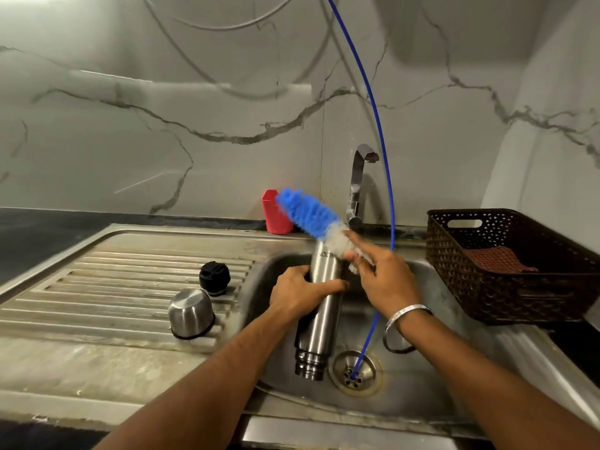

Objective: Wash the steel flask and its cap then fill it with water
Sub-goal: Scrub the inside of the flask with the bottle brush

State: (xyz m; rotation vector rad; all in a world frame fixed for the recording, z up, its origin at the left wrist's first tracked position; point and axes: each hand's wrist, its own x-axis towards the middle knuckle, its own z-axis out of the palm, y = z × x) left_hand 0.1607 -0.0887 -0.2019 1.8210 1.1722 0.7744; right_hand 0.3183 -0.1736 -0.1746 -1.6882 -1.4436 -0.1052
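Steel flask [319,306] is hanging over the sink basin [431,368], tilted, with its stepped end pointing down toward the drain [355,371] and the other end up near the tap [358,186]. Left hand [300,292] is wrapping around the mid-body, fingers curling across the front of the barrel. Right hand [381,274] is gripping the bottle brush [316,219] at the base of its bristles, index finger lying extended along it; the blue-and-white bristle head is sticking out past the flask's upper end, up and to the left, with its white part against the flask's top edge.

Judgement on handling: the flask is rigid, polished and probably wet, so it is likely turning slippery; a full wrap at mid-barrel, as now, is looking like the safest hold, since the stepped end offers ridges but poor leverage. Empty, it should be fairly light; once filled, noticeably heavier. Dent risk if dropped on the basin.

On the ribbed drainboard [113,287] to the left, the steel cup cap [191,313] is sitting mouth down, with the black stopper [214,277] just behind it, the two near but apart. No water visible running from the tap.

A thin blue tube [380,141] is running down from above into the drain. A red cup [274,216] is standing behind the brush head. A dark woven basket [506,264] holding a brownish cloth [496,259] is sitting on the right counter.
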